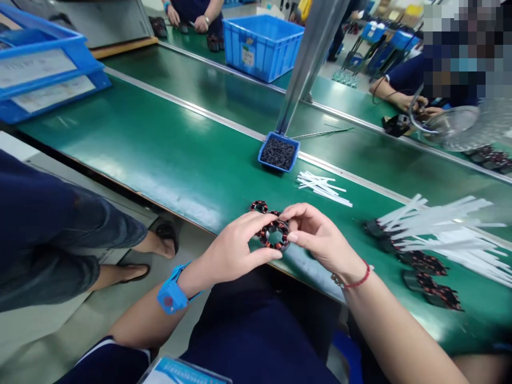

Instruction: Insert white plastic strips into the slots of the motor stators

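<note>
A ring-shaped motor stator [265,236] with copper windings and a dark core stands tilted between my hands, its open centre facing me. My left hand [232,248] grips it from the left, thumb below and fingers over the top. At its right edge, my right hand [320,232] is closed, thumb and bent fingers pressed against the rim. Whether a small part sits between those fingertips is hidden. Just behind, another stator [259,206] lies on the green bench, partly covered by my left hand.
A small blue tray [262,158] of black tube pieces stands ahead, beside loose white strips [320,186]. Several stators [434,290] and a bundle of white strips [444,224] lie right. A metal post [306,58] rises from the bench [180,154]. Co-workers sit opposite; someone stands at left.
</note>
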The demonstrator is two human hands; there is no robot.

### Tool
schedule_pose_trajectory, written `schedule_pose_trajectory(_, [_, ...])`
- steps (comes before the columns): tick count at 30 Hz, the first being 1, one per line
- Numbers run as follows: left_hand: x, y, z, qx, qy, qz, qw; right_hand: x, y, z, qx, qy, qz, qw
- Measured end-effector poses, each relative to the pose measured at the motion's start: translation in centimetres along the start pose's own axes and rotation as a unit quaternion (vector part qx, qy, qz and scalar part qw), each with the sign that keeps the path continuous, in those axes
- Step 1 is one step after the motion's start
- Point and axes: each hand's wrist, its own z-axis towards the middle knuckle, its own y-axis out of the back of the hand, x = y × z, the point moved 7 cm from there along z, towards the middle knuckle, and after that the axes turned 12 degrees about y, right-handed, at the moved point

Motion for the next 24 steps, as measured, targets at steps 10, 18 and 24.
schedule_pose_trajectory(10, [-5.5,-4.7,-1.7,0.010,-0.086,0.152,0.985,2.6,1.6,-7.0,-0.070,0.087,-0.192,0.975])
schedule_pose_trajectory(18, [-0.6,-11.8,-2.3,0.036,0.023,0.186,0.982,-1.3,14.3,-12.5,-0.252,0.006,-0.242,0.937])
schedule_pose_trajectory(24, [0.6,-12.6,1.7,-0.065,-0.009,0.325,0.944,-5.7,10.8,-12.7,-0.027,-0.025,-0.327,0.944])
